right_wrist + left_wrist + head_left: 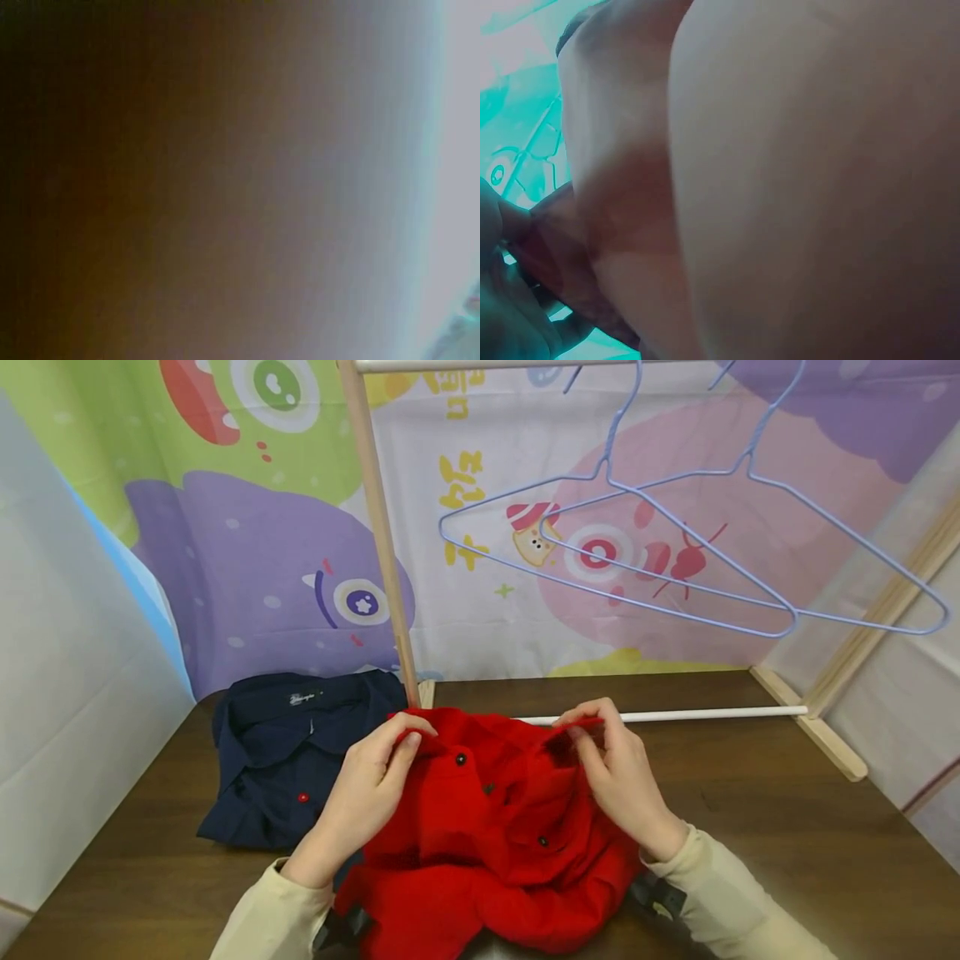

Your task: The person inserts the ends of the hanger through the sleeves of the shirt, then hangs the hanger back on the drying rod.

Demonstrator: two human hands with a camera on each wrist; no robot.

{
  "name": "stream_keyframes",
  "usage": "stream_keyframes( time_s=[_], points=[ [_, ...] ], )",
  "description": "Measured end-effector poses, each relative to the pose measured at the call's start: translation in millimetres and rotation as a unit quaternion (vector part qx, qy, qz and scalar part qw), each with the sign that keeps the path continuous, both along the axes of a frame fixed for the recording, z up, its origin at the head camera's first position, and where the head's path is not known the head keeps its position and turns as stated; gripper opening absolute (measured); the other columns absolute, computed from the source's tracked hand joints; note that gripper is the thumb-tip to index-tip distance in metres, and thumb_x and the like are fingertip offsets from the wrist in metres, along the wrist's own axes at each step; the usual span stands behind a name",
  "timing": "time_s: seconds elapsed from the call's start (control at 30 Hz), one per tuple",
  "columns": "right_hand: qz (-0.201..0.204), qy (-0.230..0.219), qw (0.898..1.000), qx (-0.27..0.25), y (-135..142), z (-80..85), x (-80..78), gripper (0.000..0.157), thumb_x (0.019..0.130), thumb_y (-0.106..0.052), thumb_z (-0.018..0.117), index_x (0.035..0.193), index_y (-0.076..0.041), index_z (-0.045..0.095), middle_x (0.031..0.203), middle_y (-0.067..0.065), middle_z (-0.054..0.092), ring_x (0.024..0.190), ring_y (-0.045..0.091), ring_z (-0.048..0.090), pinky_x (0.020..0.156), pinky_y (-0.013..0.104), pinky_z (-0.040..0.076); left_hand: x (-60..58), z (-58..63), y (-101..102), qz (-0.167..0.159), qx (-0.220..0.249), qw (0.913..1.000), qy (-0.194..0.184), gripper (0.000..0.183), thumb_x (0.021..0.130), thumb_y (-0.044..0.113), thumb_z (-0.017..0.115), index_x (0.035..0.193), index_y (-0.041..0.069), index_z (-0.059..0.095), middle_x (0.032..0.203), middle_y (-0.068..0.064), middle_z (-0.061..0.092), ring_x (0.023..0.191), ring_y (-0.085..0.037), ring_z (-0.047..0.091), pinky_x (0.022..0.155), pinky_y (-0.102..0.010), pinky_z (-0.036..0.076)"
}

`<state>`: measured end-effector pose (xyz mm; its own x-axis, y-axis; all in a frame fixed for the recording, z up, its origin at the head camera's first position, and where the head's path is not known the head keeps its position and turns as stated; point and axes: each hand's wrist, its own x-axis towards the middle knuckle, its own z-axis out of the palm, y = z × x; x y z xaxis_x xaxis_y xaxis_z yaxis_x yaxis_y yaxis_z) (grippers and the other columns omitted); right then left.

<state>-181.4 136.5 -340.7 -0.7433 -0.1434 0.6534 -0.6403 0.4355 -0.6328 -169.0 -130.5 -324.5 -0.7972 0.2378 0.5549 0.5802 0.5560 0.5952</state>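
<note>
A red shirt with dark buttons hangs bunched between both hands in the head view, its lower part spread toward the near edge. My left hand pinches the cloth at its upper left, thumb against the fingers. At the upper right, my right hand pinches another edge of the same shirt, where the dark inside of a fold shows. In the left wrist view, cloth fills most of the picture and a hand shows at the lower left. Close, blurred cloth covers nearly all of the right wrist view.
Left of the red shirt, a folded navy shirt lies on the brown table. Two blue wire hangers hang from the rack's top rail. Behind them is a cartoon-printed curtain. A white bar runs low across the rack.
</note>
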Motion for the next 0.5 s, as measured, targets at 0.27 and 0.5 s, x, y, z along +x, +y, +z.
stream_keyframes(
  time_s=[0.27, 0.5],
  points=[
    [0.063, 0.043, 0.993, -0.088, 5, 7.5, -0.8, 0.011, 0.090, 0.009, 0.044, 0.099, 0.004, 0.045, 0.099, 0.012, 0.064, 0.093, 0.012, 0.062, 0.078, 0.019, 0.048, 0.0, 1.3, -2, -0.024, -0.051, 0.9980, -0.029, 0.017, 0.095, 0.016, 0.047, 0.104, 0.018, 0.061, 0.102, 0.012, 0.058, 0.092, -0.004, 0.053, 0.084, -0.029, 0.046],
    [0.112, 0.106, 0.979, -0.134, 7, 10.1, -1.5, 0.011, 0.085, 0.018, 0.045, 0.094, 0.011, 0.044, 0.100, 0.016, 0.061, 0.098, 0.022, 0.062, 0.083, 0.023, 0.048, -11.0, -13.2, -6, -0.017, -0.186, 0.9711, -0.148, 0.026, 0.092, 0.024, 0.053, 0.116, 0.015, 0.056, 0.109, 0.003, 0.056, 0.094, -0.011, 0.055, 0.088, -0.035, 0.045]
  ],
)
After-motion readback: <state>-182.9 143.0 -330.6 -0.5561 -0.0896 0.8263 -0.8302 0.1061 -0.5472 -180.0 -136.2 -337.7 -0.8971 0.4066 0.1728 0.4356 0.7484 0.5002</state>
